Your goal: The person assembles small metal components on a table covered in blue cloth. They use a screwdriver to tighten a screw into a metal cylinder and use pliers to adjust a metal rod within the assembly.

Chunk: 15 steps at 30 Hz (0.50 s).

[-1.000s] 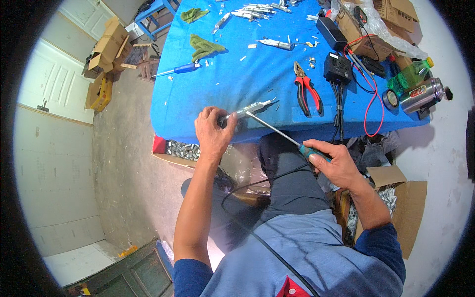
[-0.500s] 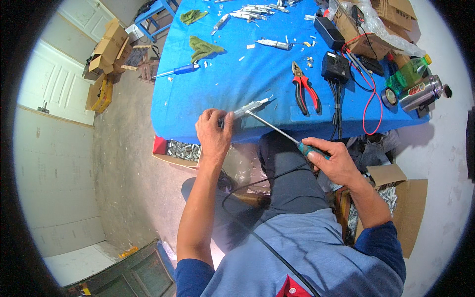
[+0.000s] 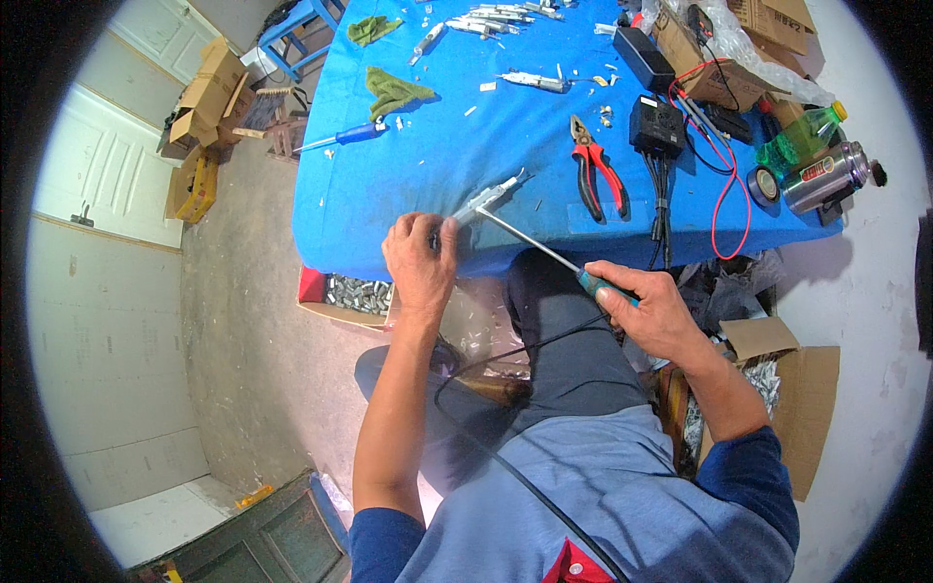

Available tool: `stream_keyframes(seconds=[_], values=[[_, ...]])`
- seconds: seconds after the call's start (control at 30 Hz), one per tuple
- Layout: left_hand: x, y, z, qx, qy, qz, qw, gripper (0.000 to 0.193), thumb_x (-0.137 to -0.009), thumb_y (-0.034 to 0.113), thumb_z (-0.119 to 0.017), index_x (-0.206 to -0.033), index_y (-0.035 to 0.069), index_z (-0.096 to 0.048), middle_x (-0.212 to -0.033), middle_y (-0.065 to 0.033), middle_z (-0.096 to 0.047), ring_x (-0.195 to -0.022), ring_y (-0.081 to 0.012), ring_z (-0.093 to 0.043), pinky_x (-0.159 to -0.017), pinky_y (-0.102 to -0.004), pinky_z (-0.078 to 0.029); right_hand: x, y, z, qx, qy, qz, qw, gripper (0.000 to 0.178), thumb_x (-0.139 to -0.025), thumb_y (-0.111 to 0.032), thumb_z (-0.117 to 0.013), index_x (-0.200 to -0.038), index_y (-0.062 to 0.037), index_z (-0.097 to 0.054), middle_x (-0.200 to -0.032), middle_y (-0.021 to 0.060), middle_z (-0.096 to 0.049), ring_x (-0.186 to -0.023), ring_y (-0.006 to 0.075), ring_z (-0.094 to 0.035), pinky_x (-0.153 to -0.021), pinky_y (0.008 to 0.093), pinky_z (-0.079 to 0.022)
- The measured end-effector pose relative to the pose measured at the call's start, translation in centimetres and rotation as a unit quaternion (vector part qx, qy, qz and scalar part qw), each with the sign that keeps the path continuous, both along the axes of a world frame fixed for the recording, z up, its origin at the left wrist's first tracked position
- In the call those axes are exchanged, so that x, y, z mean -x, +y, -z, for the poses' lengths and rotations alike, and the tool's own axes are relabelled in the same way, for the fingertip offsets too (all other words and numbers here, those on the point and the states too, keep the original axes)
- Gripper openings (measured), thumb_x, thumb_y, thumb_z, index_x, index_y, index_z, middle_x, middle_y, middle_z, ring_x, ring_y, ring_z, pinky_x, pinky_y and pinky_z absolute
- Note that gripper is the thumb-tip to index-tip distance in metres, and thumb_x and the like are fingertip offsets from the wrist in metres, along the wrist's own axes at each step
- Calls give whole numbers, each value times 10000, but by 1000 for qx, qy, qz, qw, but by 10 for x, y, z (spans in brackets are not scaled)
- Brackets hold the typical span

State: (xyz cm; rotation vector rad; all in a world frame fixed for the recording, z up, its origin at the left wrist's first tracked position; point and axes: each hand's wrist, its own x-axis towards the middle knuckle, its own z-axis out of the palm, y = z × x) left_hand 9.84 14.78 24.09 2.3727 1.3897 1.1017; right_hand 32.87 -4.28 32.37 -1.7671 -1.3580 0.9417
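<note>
Left hand (image 3: 420, 262) gripping silvery part (image 3: 486, 200) — right hand (image 3: 661, 309) gripping teal-handled screwdriver (image 3: 589, 281), tip alongside.

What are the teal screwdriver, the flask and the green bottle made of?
Teal screwdriver: the shaft looks like smooth metal, being silvery; the coloured handle is probably plastic, maybe rubber.
Flask: likely polished metal, because its silvery side shines.
Green bottle: see-through and shiny, so probably plastic, though glass can't be ruled out.

Bright light, soft shadows on the blue cloth (image 3: 389, 194); fisheye-bent edges, blacked-out corners
</note>
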Motion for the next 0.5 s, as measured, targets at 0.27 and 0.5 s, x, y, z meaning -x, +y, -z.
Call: stream_keyframes(seconds=[0.27,0.5], values=[[-4,-3,-9,-3,56,7,998,262,-862,294,-693,-937,46,-648,-958,-126,-612,-919,-319,-570,-836,-424,-407,1,5,5,-81,-97,-31,991,332,-893,-147,-605,-1208,-43,-626,-969,206,-673,-879,371,-654,-768,408,-512],[-8,-2,-8,-5,61,22,998,247,-864,283,-694,-919,52,-627,-931,-116,-597,-892,-316,-562,-805,-423,-398,-2,18,-10,-71,-147,-53,985,294,-904,-143,-592,-1180,-52,-633,-915,198,-667,-824,382,-642,-729,420,-508]])
